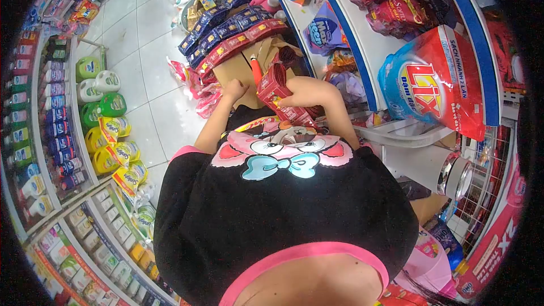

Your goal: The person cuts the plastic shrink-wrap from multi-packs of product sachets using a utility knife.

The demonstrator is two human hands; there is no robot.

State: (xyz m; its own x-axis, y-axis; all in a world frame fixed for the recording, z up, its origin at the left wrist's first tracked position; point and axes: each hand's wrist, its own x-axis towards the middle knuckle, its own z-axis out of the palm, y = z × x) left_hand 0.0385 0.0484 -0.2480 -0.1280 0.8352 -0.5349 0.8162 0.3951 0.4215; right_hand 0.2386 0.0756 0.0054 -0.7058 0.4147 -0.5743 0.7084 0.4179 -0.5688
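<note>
My right hand [305, 92] is wrapped round a folded bundle of red sachets [275, 86], held in front of my chest. My left hand [234, 89] is closed beside the brown cardboard [245, 70]; what its fingers hold, if anything, is hidden. An orange-red, stick-like object [256, 71] stands between the cardboard and the bundle. Just beyond my hands lie strips of red sachets [241, 38] and dark blue sachets [226, 29], in curved rows. Pink packets [208, 102] lie on the floor to the left of my left hand.
Shelves with softener pouches [326, 34] rise close on the right, with a large Lix detergent bag [433, 79] jutting out. Yellow and green bottles [105, 147] stand on the left by a shelf of bottles [55, 119]. White floor tiles [127, 39] run between. A basin with packets [192, 14] stands ahead.
</note>
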